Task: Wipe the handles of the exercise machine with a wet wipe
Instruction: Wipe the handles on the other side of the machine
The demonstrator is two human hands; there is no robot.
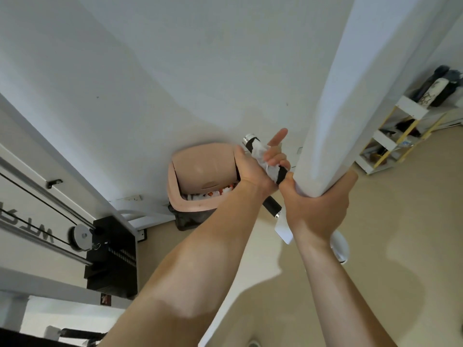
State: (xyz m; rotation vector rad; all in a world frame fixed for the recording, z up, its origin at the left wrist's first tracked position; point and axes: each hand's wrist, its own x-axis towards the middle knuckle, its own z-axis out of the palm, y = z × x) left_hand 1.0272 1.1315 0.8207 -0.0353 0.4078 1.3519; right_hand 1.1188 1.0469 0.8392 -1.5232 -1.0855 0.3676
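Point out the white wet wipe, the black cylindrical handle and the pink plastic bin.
white wet wipe (258, 154): head view, crumpled upper fold.
black cylindrical handle (271, 204): head view, lower grip section.
pink plastic bin (203, 169): head view, swing lid.

Soft, even light filled the room brightly, casting faint, soft-edged shadows across the white painted wall (150, 71) and pale beige floor (400, 221). Glare marked the pink plastic bin lid (204, 169). The broad white metal bar (350, 83), near right, was blurred. The white metal exercise-machine frame (62, 169), left, bowed with wide-angle distortion.
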